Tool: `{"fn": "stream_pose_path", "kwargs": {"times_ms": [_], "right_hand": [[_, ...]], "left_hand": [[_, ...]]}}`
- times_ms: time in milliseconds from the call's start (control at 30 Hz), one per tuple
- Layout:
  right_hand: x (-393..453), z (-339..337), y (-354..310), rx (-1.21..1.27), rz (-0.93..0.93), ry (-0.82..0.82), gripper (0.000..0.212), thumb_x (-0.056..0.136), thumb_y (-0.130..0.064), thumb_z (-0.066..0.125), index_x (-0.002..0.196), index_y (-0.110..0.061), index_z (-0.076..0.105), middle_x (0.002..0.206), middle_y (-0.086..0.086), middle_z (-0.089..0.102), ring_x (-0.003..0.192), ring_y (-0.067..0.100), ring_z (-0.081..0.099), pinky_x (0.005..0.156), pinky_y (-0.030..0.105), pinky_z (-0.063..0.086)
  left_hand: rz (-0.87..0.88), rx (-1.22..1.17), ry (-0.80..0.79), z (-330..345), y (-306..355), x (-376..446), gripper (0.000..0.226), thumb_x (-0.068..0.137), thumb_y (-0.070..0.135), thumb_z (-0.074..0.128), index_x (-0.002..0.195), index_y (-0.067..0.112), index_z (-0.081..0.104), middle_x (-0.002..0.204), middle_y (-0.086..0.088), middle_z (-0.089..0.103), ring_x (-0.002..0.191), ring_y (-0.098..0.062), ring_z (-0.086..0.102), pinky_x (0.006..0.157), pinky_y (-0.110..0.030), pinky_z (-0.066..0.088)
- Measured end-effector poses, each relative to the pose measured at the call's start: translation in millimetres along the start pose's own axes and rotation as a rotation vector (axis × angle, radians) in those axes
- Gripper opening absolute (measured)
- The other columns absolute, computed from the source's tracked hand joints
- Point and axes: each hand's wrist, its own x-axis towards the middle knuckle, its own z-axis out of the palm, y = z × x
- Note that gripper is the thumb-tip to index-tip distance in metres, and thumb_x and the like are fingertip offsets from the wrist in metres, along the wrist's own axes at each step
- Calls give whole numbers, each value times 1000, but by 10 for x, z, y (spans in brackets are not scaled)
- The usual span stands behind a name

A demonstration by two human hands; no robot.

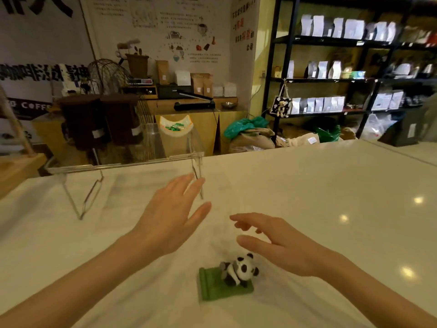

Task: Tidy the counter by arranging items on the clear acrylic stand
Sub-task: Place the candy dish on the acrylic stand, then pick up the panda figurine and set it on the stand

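A clear acrylic stand [71,168] sits on the white counter at the far left, its flat top raised on slanted legs with nothing resting on it. A small panda figure on a green base [227,279] lies near the counter's front edge. My left hand [170,214] hovers open above the counter, fingertips close to the stand's right leg. My right hand [279,245] is open too, fingers spread, just above and to the right of the panda without touching it.
The white counter [319,197] stretches to the right. A wooden block [16,169] stands left of the stand. Behind the counter are brown canisters [99,119], a work table and black shelves with bags [331,67].
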Motion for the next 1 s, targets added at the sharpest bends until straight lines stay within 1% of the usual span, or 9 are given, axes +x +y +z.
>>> {"fn": "stream_pose_path", "kwargs": {"times_ms": [133,200,267,367,467,567,733,833,1000], "right_hand": [[-216,97,30,39,-51,-45,53,83,-58,47,132,-39,40,129,-16,53,113,-3,48,97,23,43],[-286,140,22,58,-64,-51,52,82,-50,55,130,-35,44,128,-15,54,109,-4,49,91,15,41],[-327,184,19,67,-88,-43,53,80,-43,62,129,-30,46,127,-14,54,106,-4,50,87,11,39],[-356,247,57,66,-116,-18,51,79,-31,67,127,-27,48,123,-12,54,101,-4,50,82,7,40],[-349,287,75,48,-124,16,48,80,-24,67,125,-23,50,120,-8,54,95,-2,50,77,4,40],[-335,304,77,25,-139,50,43,81,-20,65,123,-19,53,122,-2,58,98,5,50,77,4,38],[-320,294,56,38,-123,59,35,83,-16,63,117,-16,57,119,4,61,99,17,57,83,24,49],[-314,257,28,55,-112,37,34,81,-14,64,115,-15,59,117,3,61,97,18,58,85,29,51],[-228,177,-17,61,-113,23,34,81,-14,64,115,-17,60,108,-4,60,97,18,60,86,27,51]], "left_hand": [[30,-145,-151,296,70,-463,80,71,74,12,142,38,9,155,17,9,132,9,-3,107,-18,-1],[45,-215,-185,379,123,-651,99,55,86,3,141,39,13,153,19,12,127,13,-1,108,-17,2],[36,-278,-182,422,155,-769,104,52,89,6,140,36,22,150,18,21,127,12,7,109,-16,8],[45,-203,-165,468,149,-852,99,55,87,21,134,30,38,139,12,41,125,2,29,107,-19,26],[42,-82,-118,507,142,-897,88,59,79,34,127,26,49,122,8,56,114,-10,44,95,-25,39],[17,-82,-124,517,164,-923,86,60,73,31,128,24,48,119,5,56,112,-12,44,93,-25,39],[4,-125,-169,480,159,-908,87,60,71,28,129,22,49,123,2,56,115,-14,43,95,-25,36],[9,-109,-208,439,152,-888,88,59,72,28,128,23,49,123,3,57,115,-12,43,94,-24,37],[0,-115,-227,300,132,-782,61,73,60,56,123,25,55,123,4,60,115,-12,46,94,-27,39]]}}
